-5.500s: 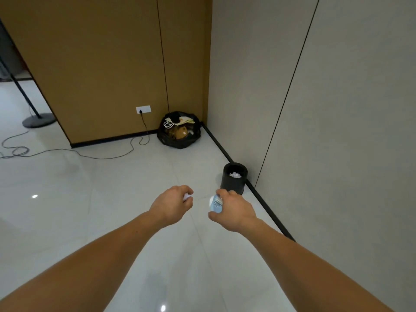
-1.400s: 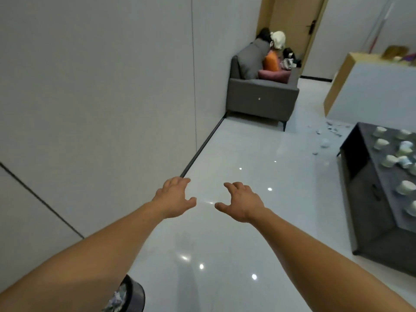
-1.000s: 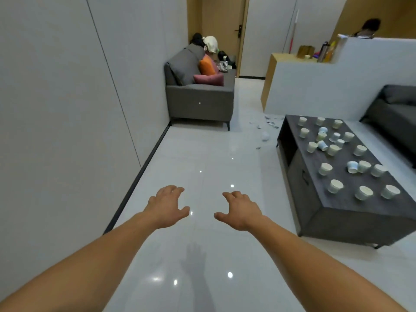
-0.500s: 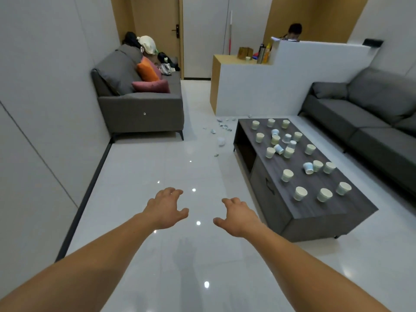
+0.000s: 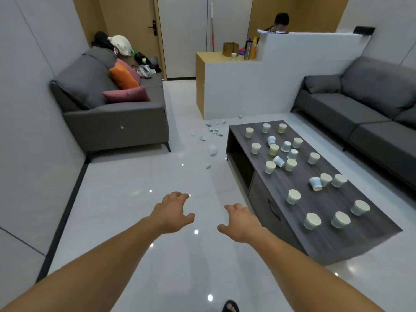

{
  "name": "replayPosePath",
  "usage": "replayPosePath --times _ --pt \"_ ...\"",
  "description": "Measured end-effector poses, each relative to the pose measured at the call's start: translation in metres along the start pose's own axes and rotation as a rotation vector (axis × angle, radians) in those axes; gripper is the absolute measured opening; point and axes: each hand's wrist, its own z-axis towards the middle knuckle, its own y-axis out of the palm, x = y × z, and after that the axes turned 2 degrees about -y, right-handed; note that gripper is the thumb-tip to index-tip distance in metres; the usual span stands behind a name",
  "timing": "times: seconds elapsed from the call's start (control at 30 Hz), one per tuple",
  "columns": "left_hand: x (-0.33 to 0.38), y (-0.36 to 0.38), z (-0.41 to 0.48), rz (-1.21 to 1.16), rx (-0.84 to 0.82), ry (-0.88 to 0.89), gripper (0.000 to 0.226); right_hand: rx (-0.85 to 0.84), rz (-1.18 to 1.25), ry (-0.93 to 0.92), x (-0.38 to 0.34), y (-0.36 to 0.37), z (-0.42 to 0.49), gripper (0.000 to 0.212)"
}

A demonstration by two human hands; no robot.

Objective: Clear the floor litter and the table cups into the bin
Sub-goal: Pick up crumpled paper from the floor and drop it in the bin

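Note:
Several pale paper cups [image 5: 293,196] stand or lie on the dark grey coffee table [image 5: 333,239] at the right. Scraps of litter [image 5: 212,149] are scattered on the white floor between the left sofa and the table's far end. My left hand [image 5: 173,212] and my right hand [image 5: 242,221] are stretched out in front of me above the floor, fingers loosely spread, holding nothing. Both hands are short of the table's near left corner. The bin is out of view.
A grey sofa [image 5: 112,113] with cushions stands along the left wall, another grey sofa [image 5: 369,109] at the right. A white and wood counter [image 5: 236,86] stands behind the table, with a person [image 5: 280,22] beyond it. My foot [image 5: 230,307] shows at the bottom edge.
Earlier both hands held litter near the black bin. Both hands are empty now, the view has swung round to the room, and the table has come nearer.

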Motion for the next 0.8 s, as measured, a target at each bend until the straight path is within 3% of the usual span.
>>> replayPosePath --times 0.23,0.53,0.8 --pt "0.020 -0.066 0.133 0.005 0.103 -0.050 0.070 0.048 0.014 -0.062 0.025 -0.077 0.131 0.076" --pt "-0.004 -0.098 0.301 -0.002 0.025 -0.029 0.071 0.042 -0.036 -0.054 0.031 -0.130 0.291 0.075" --pt "-0.033 -0.173 0.476 -0.036 0.042 0.055 0.071 0.073 -0.052 0.035 0.013 -0.201 0.444 0.077"
